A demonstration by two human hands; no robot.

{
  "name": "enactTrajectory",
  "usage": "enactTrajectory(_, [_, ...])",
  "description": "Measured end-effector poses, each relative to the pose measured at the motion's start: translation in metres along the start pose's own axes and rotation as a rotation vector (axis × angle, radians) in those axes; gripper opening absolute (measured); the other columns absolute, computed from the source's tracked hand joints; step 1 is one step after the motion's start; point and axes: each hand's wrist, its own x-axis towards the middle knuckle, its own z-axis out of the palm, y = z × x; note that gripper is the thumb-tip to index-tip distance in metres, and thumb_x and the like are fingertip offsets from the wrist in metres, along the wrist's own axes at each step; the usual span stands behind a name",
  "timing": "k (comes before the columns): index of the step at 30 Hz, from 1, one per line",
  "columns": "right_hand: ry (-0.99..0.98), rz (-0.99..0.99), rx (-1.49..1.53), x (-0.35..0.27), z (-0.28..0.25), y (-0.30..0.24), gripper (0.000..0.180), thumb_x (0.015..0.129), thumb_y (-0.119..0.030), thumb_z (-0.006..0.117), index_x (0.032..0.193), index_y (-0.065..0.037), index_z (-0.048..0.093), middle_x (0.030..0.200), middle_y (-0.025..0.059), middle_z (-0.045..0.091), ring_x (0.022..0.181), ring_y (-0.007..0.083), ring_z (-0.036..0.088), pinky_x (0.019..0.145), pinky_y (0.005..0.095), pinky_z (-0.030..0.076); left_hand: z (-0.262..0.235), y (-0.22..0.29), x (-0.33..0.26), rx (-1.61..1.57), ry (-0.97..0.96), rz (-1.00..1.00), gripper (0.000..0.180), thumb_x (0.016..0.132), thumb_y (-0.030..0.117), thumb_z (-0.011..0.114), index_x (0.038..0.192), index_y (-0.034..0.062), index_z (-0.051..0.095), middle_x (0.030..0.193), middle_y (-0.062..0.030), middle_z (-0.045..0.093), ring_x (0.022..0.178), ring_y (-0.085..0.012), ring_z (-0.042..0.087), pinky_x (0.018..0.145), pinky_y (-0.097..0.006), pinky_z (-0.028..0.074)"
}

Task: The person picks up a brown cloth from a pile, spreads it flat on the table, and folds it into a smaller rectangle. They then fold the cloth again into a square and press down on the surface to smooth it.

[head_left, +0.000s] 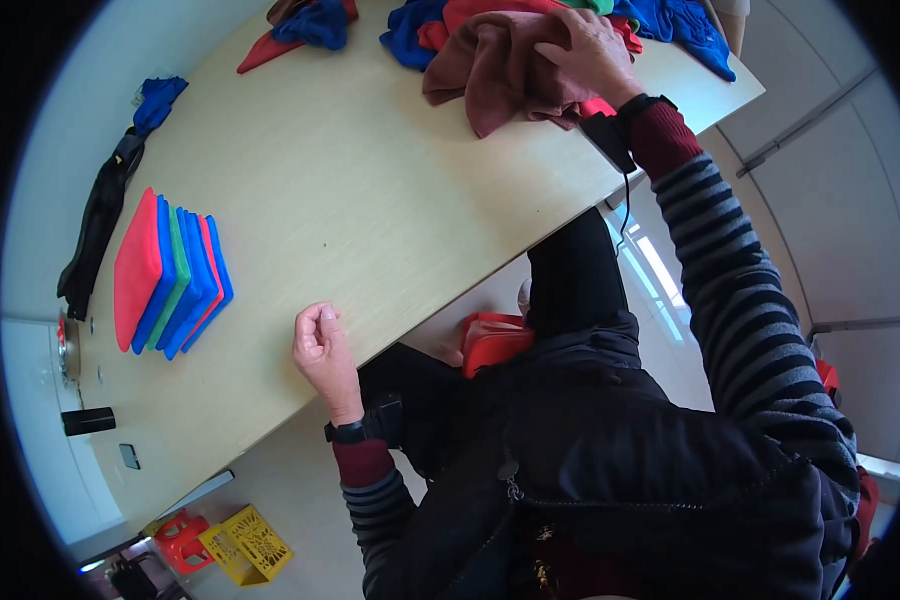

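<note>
My right hand (588,48) is clamped on a maroon cloth (500,70), fingers bunched into the fabric at the near edge of the loose cloth pile (660,20). Blue and red cloths crowd just behind the grip. Risk, I'd say: pulling could drag neighbours along or off the table (370,180) edge beside my wrist. My left hand (320,345) rests curled in a loose fist at the table's near edge, holding nothing. Folded cloth stack (170,275) sits well apart, far left.
</note>
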Motion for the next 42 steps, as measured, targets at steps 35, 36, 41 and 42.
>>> enactTrajectory(35, [-0.525, -0.027, 1.006, -0.100, -0.101, -0.146, 0.032, 0.094, -0.014, 0.068, 0.125, -0.007, 0.063, 0.115, 0.0119, 0.063, 0.107, 0.0278, 0.065, 0.096, 0.0366, 0.053, 0.025, 0.034, -0.002, 0.118, 0.066, 0.235, 0.015, 0.089, 0.004, 0.071, 0.104, 0.0041, 0.067, 0.093, -0.0020, 0.064, 0.085, -0.0127, 0.058, 0.074, -0.029, 0.050])
enactTrajectory(36, [-0.474, -0.049, 0.938, -0.102, -0.099, -0.146, 0.032, 0.093, -0.013, 0.068, 0.125, -0.007, 0.063, 0.115, 0.0121, 0.063, 0.107, 0.0289, 0.065, 0.095, 0.0372, 0.053, 0.028, 0.046, -0.003, 0.207, 0.070, 0.368, 0.018, 0.087, 0.004, 0.072, 0.105, 0.0051, 0.067, 0.097, -0.0038, 0.065, 0.089, -0.0160, 0.060, 0.077, -0.032, 0.052])
enactTrajectory(41, [-0.356, -0.143, 0.705, -0.119, -0.088, -0.135, 0.033, 0.093, -0.011, 0.067, 0.125, -0.009, 0.064, 0.112, 0.0121, 0.065, 0.105, 0.0323, 0.065, 0.094, 0.0386, 0.054, 0.041, 0.061, 0.008, 0.651, -0.032, 0.751, 0.025, 0.082, 0.004, 0.074, 0.106, 0.0074, 0.067, 0.104, -0.0079, 0.065, 0.100, -0.0271, 0.060, 0.086, -0.040, 0.052])
enactTrajectory(42, [-0.345, -0.169, 0.654, -0.121, -0.085, -0.130, 0.033, 0.092, -0.011, 0.067, 0.125, -0.009, 0.064, 0.110, 0.0119, 0.065, 0.104, 0.0329, 0.065, 0.094, 0.0386, 0.054, 0.040, 0.055, 0.011, 0.645, -0.051, 0.747, 0.025, 0.082, 0.004, 0.073, 0.106, 0.0073, 0.067, 0.103, -0.0081, 0.065, 0.101, -0.0282, 0.060, 0.088, -0.041, 0.051])
